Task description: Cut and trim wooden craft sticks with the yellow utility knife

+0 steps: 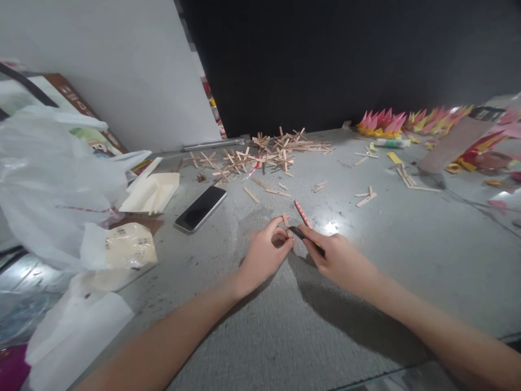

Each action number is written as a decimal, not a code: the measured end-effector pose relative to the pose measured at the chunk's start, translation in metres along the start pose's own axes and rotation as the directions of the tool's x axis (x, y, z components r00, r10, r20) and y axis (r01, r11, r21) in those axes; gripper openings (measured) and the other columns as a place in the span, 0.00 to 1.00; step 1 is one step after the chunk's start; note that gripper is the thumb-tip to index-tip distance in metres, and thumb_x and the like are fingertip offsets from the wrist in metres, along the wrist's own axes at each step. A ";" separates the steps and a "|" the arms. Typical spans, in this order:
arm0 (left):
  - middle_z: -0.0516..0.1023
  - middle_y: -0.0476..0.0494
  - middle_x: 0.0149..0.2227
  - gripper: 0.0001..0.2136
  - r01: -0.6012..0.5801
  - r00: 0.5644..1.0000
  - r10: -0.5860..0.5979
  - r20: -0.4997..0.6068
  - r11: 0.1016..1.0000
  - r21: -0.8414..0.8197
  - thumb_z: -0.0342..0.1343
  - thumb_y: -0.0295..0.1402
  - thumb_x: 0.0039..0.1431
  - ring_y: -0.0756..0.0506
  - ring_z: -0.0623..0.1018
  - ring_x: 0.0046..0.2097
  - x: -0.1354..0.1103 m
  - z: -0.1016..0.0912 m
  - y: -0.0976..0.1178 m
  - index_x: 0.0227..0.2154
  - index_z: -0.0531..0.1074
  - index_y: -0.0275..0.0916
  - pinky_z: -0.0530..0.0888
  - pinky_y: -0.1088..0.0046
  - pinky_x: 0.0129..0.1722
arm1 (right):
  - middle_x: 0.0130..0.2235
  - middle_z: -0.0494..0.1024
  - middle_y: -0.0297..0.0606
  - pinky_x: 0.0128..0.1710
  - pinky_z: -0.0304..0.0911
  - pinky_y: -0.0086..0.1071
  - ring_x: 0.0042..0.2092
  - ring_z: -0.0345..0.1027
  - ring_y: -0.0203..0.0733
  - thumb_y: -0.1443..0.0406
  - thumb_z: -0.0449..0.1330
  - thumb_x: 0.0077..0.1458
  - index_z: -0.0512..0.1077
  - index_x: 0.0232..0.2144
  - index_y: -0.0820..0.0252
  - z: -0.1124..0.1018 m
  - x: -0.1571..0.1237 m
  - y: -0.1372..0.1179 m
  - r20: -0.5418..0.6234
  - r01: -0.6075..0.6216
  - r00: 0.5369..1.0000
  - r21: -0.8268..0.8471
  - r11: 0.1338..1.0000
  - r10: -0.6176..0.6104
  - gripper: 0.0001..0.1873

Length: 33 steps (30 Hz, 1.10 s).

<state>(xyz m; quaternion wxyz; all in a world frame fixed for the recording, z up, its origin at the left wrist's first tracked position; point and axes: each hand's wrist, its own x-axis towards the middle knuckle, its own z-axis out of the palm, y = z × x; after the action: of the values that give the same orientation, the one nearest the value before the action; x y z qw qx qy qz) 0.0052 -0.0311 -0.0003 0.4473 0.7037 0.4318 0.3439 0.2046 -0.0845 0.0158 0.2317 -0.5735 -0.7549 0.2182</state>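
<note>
My left hand (260, 255) pinches a wooden craft stick (285, 221) by its two ends, between thumb and fingers. Closed around a dark utility knife (297, 232) with a bit of yellow on it, my right hand (342, 262) brings the tip against the stick; whether it cuts in cannot be told. A pink patterned pencil (302, 213) lies on the table just beyond the knife. Farther back, a few loose craft sticks (251, 195) lie in front of a heap of sticks (280, 149), some of them crossed.
On the grey table (228, 336), a phone (201, 208) and an opened paper food box (157, 190) lie left, beside a white plastic bag (52, 184). Right are pink and yellow paper flowers (380, 124), a glue stick (391, 143) and a bottle (459, 140). A dark panel (345, 60) stands behind.
</note>
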 end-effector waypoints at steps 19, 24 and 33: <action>0.80 0.45 0.35 0.23 0.025 0.999 -0.016 0.045 0.980 -0.199 0.62 0.41 0.64 0.45 0.80 0.37 0.003 -0.003 -0.005 0.60 0.71 0.38 0.77 0.66 0.45 | 0.29 0.78 0.36 0.27 0.55 0.27 0.24 0.58 0.34 0.59 0.50 0.70 0.75 0.59 0.62 -0.003 0.006 0.003 0.010 0.032 0.999 0.231 0.972 -0.035 0.23; 0.79 0.46 0.33 0.26 0.067 0.992 -0.035 0.119 0.960 -0.273 0.64 0.43 0.64 0.46 0.80 0.36 0.005 -0.005 -0.005 0.61 0.70 0.38 0.76 0.67 0.44 | 0.25 0.74 0.34 0.25 0.52 0.27 0.22 0.54 0.33 0.58 0.50 0.70 0.74 0.61 0.63 -0.008 0.010 0.014 0.038 0.076 0.996 0.174 0.982 -0.084 0.25; 0.80 0.46 0.32 0.32 0.150 0.975 -0.074 0.211 0.916 -0.371 0.66 0.45 0.61 0.47 0.79 0.33 0.007 -0.008 -0.001 0.64 0.66 0.37 0.75 0.68 0.42 | 0.23 0.72 0.31 0.24 0.48 0.27 0.19 0.48 0.31 0.60 0.49 0.72 0.72 0.63 0.60 -0.015 0.009 0.019 0.073 0.150 0.985 0.046 0.988 -0.154 0.24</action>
<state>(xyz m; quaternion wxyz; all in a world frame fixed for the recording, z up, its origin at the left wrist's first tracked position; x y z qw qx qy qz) 0.0009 -0.0220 0.0024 0.6353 0.6061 0.3505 0.3260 0.2256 -0.0698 0.0176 0.2301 -0.5006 -0.8002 0.2370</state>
